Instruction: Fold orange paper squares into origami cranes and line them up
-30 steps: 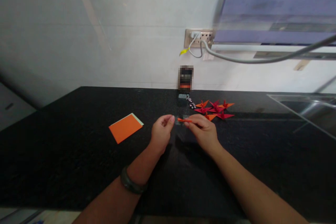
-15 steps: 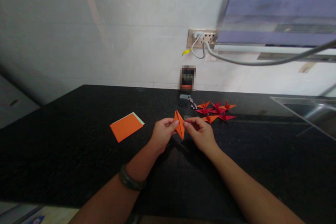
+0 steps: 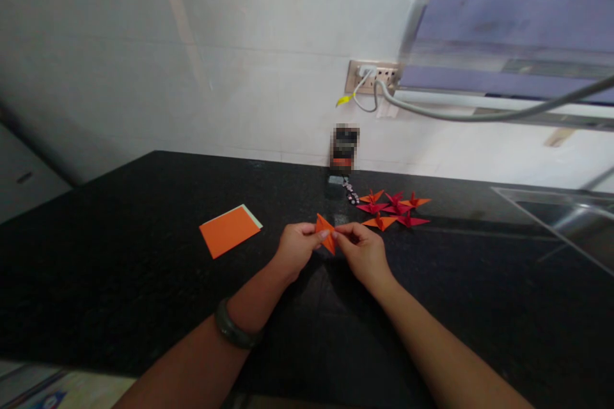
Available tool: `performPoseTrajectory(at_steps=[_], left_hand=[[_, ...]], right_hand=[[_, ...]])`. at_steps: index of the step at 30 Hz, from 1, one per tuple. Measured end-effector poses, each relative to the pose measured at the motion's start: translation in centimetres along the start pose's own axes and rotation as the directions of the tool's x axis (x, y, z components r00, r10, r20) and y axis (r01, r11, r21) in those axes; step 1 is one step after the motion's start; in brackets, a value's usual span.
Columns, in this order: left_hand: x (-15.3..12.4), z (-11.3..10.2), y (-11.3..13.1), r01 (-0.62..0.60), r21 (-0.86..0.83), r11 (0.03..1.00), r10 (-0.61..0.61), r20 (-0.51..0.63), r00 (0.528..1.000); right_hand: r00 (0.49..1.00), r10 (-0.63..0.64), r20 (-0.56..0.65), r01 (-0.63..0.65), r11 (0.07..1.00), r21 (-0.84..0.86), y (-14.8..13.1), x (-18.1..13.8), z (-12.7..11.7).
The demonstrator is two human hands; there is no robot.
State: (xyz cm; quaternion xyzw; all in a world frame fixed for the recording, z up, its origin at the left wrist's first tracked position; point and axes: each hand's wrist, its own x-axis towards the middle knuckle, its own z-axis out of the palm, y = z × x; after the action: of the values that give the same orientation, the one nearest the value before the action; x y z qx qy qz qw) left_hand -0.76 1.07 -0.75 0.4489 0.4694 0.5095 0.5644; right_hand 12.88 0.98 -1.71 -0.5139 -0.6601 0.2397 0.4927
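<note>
Between my hands, above the dark counter, is a piece of folded orange origami paper [image 3: 324, 227], pointed at its upper and lower ends. My left hand [image 3: 296, 249] pinches its left side, the thumb lying across the front. From the right, my right hand [image 3: 363, 250] grips the other edge between thumb and fingertips. The fingers behind the paper are partly hidden. Just beyond my right hand lie several folded paper cranes [image 3: 396, 208] in orange and red. To the left rests a stack of orange paper [image 3: 230, 232] with a pale green sheet showing at its corner.
A phone-like object [image 3: 344, 148], blurred out, leans on the wall with a beaded strap [image 3: 351, 192] before it. A sink [image 3: 566, 211] is set into the black counter [image 3: 144, 281] at right. A grey cable [image 3: 455, 116] runs from the wall socket [image 3: 371, 77].
The orange paper looks shorter and broader, its upper tip lower and tilted further left. My right hand has shifted slightly left and closer to my left hand. The view has tilted a little.
</note>
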Motion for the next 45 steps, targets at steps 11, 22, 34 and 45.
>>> performPoseTrajectory(at_steps=[11,22,34,45], left_hand=[[0.1,-0.1,-0.3,-0.013,0.092,0.996,0.012,0.015,1.0],[-0.1,0.4,0.2,0.047,0.011,0.999,-0.048,0.033,0.998],[0.0,0.4,-0.2,-0.009,0.023,1.0,0.008,0.03,1.0],[0.3,0.3,-0.9,-0.046,0.166,0.985,0.042,0.03,0.999]], right_hand=[[1.0,0.026,0.006,-0.026,0.998,-0.057,-0.6,0.1,-0.3],[0.991,0.136,-0.019,-0.135,0.991,0.013,-0.7,0.1,-0.2],[0.982,0.185,0.027,-0.187,0.977,0.104,-0.7,0.2,-0.2],[1.0,0.009,0.002,-0.008,0.988,-0.154,-0.8,0.1,-0.4]])
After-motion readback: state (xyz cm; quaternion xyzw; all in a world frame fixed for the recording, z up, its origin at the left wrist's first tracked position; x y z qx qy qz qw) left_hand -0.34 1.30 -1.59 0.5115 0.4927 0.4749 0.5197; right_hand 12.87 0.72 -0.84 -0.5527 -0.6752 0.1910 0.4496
